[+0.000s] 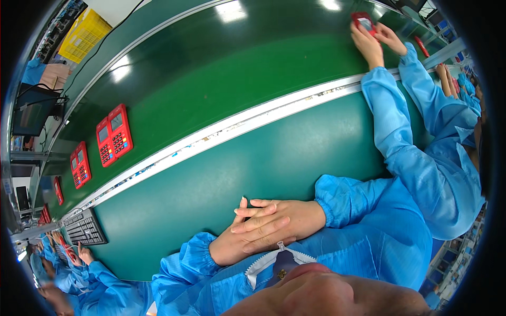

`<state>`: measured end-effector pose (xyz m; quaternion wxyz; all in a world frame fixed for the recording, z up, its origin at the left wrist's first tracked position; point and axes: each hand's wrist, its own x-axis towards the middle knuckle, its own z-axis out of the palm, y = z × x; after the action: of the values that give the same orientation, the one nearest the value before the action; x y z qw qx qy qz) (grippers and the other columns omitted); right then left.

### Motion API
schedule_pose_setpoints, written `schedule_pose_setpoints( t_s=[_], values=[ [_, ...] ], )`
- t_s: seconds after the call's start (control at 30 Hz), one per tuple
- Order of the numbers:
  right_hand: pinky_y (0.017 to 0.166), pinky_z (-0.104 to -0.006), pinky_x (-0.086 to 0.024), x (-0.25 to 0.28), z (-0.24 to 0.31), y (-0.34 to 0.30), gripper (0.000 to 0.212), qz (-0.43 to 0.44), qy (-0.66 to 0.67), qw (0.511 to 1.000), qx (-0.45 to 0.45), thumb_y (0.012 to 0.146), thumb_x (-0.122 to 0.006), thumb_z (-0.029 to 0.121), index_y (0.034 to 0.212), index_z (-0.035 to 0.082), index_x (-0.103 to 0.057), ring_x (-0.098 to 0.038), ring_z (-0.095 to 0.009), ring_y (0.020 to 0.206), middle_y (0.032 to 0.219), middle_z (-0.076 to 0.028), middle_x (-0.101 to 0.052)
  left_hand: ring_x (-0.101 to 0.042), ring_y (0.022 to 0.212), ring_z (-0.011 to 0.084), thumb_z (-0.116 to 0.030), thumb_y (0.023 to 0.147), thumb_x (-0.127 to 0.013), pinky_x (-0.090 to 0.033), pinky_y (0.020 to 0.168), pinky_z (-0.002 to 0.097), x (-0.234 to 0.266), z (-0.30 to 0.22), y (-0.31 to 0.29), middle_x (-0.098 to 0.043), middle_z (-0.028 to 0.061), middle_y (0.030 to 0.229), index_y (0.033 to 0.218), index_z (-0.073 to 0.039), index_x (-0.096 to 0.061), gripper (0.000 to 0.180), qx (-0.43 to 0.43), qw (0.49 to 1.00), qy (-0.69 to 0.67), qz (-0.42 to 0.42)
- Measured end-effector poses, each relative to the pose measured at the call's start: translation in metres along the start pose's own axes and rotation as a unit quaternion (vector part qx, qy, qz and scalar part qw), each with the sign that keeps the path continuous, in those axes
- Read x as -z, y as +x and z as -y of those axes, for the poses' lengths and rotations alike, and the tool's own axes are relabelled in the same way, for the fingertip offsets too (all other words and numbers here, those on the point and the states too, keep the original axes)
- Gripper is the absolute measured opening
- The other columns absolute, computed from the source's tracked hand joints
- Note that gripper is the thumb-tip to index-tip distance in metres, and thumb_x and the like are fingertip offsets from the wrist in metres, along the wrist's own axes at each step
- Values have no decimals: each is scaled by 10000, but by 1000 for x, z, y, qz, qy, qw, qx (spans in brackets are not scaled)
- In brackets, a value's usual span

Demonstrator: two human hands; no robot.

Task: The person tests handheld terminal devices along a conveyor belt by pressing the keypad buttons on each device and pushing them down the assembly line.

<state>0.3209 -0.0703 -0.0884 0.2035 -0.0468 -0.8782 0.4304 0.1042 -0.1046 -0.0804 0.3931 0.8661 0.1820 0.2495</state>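
Observation:
My left hand (226, 247) and my right hand (301, 217) rest together in front of my chest, at the near edge of the green worktop (237, 168). Their fingers are interlaced, closed between one another, and no object shows in them. Blue elasticated cuffs end at both wrists. Beyond a pale metal rail, two red card payment terminals (114, 134) lie side by side on the shiny green belt (221, 84), left of my hands and well out of contact. Farther left on that belt lie more red payment terminals (80, 165).
At right, a co-worker's hands (370, 46) hold a red payment terminal (365, 22) over the belt. A black keyboard (84, 227) sits at the worktop's left end, near another co-worker's hand (84, 255). A yellow crate (86, 35) and a dark monitor (32, 110) stand beyond.

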Motion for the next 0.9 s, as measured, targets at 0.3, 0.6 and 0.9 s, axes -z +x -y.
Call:
schedule_pose_setpoints(
  t_s=[0.3,0.6,0.9],
  values=[
    [1276,-545,-159,1,11,5,495,10,1,1000,-13,1064,-471,328,1554,254,-476,-281,-406,1550,1668,-122,-352,-303,1541,379,-298,1083,-535,-98,1263,636,6,-4,-2,-325,88,1676,1630,-211,-317,594,-42,999,17,8],
    [1285,-526,-138,7,22,9,467,3,-4,1000,-3,1099,-395,342,1551,268,-488,-249,-393,1565,1680,-114,-331,-296,1539,397,-353,1082,-530,-52,1276,604,7,-21,1,-346,112,1665,1627,-227,-334,592,84,989,-116,30],
    [1285,-538,-128,7,25,11,457,11,7,1000,-17,1103,-378,331,1538,282,-509,-243,-376,1572,1685,-106,-327,-279,1538,403,-356,1101,-464,-32,1292,558,32,-33,12,-449,157,1585,1517,-149,-507,467,120,973,-177,86]
  ],
)
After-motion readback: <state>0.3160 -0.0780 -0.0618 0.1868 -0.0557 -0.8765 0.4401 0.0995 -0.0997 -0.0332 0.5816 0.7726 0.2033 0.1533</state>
